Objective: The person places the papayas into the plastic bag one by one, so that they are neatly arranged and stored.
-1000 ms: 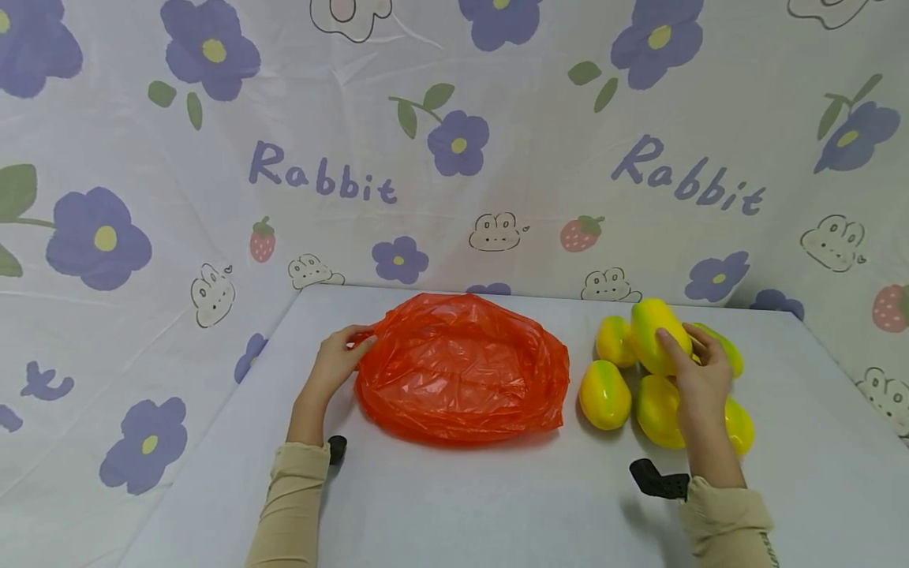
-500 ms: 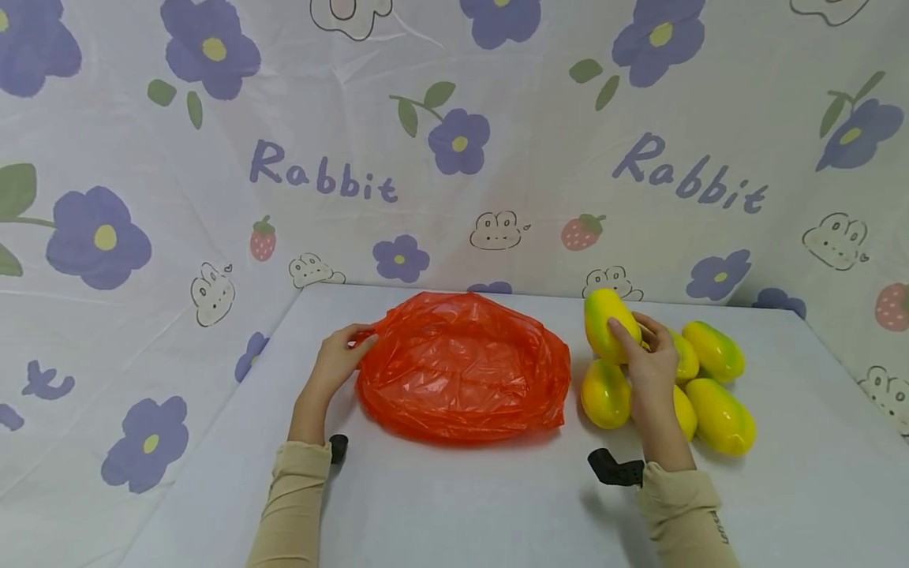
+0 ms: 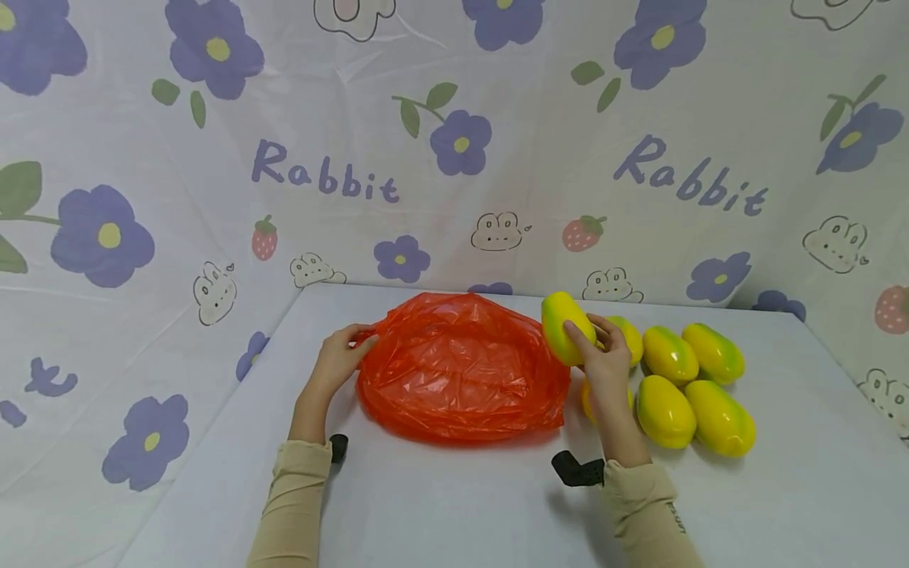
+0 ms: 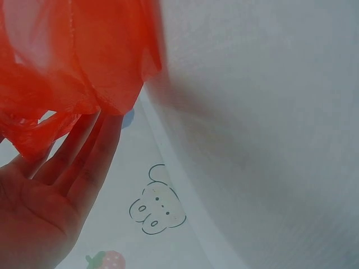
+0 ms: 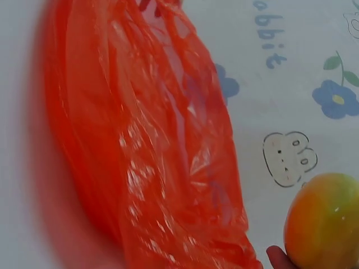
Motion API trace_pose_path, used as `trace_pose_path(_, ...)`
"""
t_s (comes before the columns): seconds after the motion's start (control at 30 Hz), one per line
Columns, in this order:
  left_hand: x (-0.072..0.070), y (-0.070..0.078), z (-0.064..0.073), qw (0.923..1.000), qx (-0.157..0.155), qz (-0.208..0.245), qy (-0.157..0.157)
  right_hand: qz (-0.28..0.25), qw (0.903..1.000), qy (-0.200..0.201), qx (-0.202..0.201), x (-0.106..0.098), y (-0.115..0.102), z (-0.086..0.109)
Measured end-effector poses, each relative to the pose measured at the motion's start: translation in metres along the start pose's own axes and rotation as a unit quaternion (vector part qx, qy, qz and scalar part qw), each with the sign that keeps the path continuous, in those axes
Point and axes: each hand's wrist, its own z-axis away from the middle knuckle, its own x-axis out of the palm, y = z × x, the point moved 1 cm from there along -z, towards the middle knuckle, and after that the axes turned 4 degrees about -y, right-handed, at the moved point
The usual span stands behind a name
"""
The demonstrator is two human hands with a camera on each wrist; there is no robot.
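Observation:
A red plastic bag lies spread on the white table with its mouth wide and facing up. My left hand pinches the bag's left rim between thumb and fingers; in the left wrist view the fingers reach behind the red film. Held in my right hand is a yellow-green mango, raised at the bag's right edge and overlapping it in the head view. The right wrist view has the same mango at lower right, a fingertip beside it, with the bag to its left.
Several more mangoes lie grouped on the table right of the bag, one partly hidden behind my right hand. A black wrist mount sticks out from the right sleeve. A patterned cloth hangs behind the table.
My right hand has carried the mango leftward, from above the other mangoes to the bag's right edge. The left hand and the bag have stayed in place.

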Motion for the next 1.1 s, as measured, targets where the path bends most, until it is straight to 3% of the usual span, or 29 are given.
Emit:
trace_pose_path(0.83, 0.002, 0.001, -0.001, 0.9999, -0.011, -0.001, -0.003, -0.015, 0.9976, -0.067, 0.011, 0.069, 0.020, 0.009)
trace_pose_path(1.1, 0.002, 0.001, -0.001, 0.9999, -0.012, -0.007, -0.005, -0.036, 0.9955, -0.088, -0.008, 0.091, 0.029, 0.014)
